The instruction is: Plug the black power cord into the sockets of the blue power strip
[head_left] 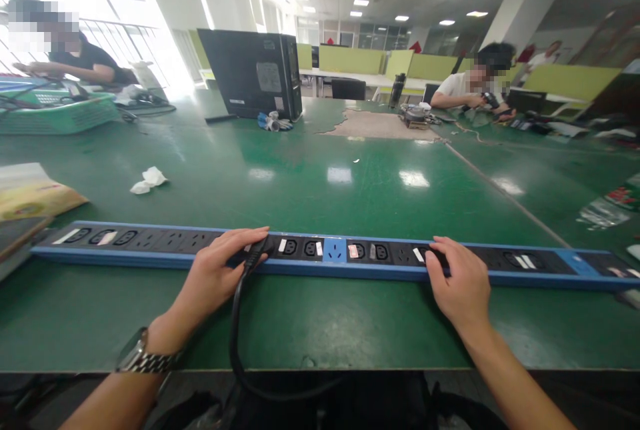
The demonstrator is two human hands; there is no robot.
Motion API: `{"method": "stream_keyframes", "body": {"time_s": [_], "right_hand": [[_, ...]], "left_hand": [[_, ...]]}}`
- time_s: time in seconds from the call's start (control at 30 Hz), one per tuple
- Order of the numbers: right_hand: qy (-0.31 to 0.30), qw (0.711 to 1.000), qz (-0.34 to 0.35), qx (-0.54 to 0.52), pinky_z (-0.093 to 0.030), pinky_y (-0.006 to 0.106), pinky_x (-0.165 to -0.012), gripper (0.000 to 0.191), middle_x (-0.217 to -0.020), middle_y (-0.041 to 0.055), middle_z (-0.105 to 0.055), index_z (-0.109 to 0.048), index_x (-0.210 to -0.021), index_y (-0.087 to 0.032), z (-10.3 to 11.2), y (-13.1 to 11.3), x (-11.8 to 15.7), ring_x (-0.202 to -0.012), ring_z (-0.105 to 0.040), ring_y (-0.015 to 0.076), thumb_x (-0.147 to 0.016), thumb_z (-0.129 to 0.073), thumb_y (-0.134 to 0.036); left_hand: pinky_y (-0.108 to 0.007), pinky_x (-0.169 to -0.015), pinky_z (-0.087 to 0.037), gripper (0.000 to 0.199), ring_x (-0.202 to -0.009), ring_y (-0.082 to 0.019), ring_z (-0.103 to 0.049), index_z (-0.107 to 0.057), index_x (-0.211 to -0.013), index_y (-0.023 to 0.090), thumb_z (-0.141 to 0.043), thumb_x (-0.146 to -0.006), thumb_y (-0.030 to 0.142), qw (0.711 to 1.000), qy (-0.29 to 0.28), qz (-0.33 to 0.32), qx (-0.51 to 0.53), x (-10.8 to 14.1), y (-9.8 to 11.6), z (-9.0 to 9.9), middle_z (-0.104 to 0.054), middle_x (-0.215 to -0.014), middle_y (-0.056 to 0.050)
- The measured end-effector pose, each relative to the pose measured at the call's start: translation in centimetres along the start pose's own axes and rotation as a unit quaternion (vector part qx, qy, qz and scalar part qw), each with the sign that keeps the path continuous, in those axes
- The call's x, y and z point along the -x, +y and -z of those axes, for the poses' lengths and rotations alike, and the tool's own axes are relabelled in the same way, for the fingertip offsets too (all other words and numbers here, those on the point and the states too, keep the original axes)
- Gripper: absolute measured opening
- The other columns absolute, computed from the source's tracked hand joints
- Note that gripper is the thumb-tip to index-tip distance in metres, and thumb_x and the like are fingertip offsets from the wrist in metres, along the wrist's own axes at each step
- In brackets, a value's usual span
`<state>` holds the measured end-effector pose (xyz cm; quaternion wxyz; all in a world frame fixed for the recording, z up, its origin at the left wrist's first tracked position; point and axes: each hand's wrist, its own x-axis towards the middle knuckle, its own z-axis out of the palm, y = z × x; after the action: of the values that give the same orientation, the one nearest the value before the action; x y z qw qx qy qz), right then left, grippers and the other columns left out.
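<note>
A long blue power strip [335, 250] with black sockets lies across the green table near its front edge. My left hand [215, 267] is closed around a black plug [256, 250] at a socket left of the strip's middle; how far the plug sits in is hidden. Its black cable [235, 323] hangs down over the table edge. A metal watch is on my left wrist. My right hand [460, 280] rests over the strip right of the middle, thumb on the near side and fingers over the top, gripping it. White labels stick to several sockets.
A black computer case [255, 73] stands at the back, with gloves [274, 122] beside it. Left are a green basket [65, 117], a yellow packet [40, 197] and crumpled tissue [149, 180]. A plastic bottle [613, 207] lies right. People sit at the far left and far right.
</note>
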<state>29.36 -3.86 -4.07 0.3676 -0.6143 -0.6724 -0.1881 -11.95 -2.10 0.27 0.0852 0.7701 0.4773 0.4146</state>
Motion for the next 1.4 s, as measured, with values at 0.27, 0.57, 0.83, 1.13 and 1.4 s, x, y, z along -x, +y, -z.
{"method": "stream_keyframes", "body": {"time_s": [0.27, 0.57, 0.83, 1.13, 1.4], "right_hand": [[-0.006, 1.000, -0.007, 0.005, -0.044, 0.039, -0.094, 0.022, -0.109, 0.0088, -0.072, -0.066, -0.096, -0.017, 0.0, -0.1, 0.0, -0.107, -0.065, 0.0255, -0.091, -0.050, -0.033], [-0.007, 1.000, -0.011, 0.000, -0.043, 0.038, -0.095, 0.021, -0.110, 0.0082, -0.071, -0.066, -0.097, -0.017, -0.1, -0.1, 0.0, -0.108, -0.064, 0.0242, -0.090, -0.051, -0.032], [-0.003, 1.000, -0.011, -0.002, -0.043, 0.039, -0.094, 0.021, -0.110, 0.0079, -0.071, -0.065, -0.097, -0.018, 0.0, -0.1, 0.0, -0.107, -0.064, 0.0246, -0.090, -0.052, -0.033], [-0.006, 1.000, -0.017, -0.002, -0.043, 0.038, -0.094, 0.021, -0.110, 0.0074, -0.072, -0.065, -0.096, -0.019, 0.0, -0.2, -0.1, -0.107, -0.064, 0.0243, -0.090, -0.052, -0.033], [-0.022, 0.998, -0.044, -0.032, -0.041, 0.042, -0.097, 0.022, -0.112, 0.0101, -0.071, -0.066, -0.096, -0.018, 0.0, -0.3, -0.1, -0.110, -0.062, 0.0259, -0.089, -0.052, -0.032]], "left_hand": [[-0.033, -0.087, -0.056, 0.030, -0.093, -0.020, -0.071, -0.068, -0.112, 0.022, -0.068, -0.086, 0.036, 0.998, 0.019, 0.003, 0.066, -2.4, 5.4, -3.3, -0.074, -0.106, -0.005], [-0.040, -0.085, -0.055, 0.026, -0.095, -0.024, -0.068, -0.069, -0.111, 0.019, -0.066, -0.085, 0.026, 0.998, -0.047, -0.035, 0.020, -3.9, 6.4, -7.7, -0.073, -0.103, -0.009], [-0.042, -0.084, -0.054, 0.028, -0.095, -0.025, -0.066, -0.068, -0.113, 0.017, -0.064, -0.086, 0.020, 0.997, -0.030, -0.067, -0.031, -3.9, 6.6, -8.6, -0.072, -0.102, -0.009], [-0.041, -0.094, -0.052, 0.029, -0.107, -0.023, -0.065, -0.065, -0.114, 0.020, -0.059, -0.087, 0.010, 0.989, -0.016, -0.147, 0.023, -2.1, 6.4, -8.9, -0.071, -0.114, -0.009], [-0.034, -0.083, -0.059, 0.028, -0.089, -0.019, -0.071, -0.067, -0.112, 0.020, -0.068, -0.085, 0.027, 0.985, 0.075, 0.045, 0.148, -4.0, 8.3, -7.8, -0.075, -0.103, -0.004]]}}
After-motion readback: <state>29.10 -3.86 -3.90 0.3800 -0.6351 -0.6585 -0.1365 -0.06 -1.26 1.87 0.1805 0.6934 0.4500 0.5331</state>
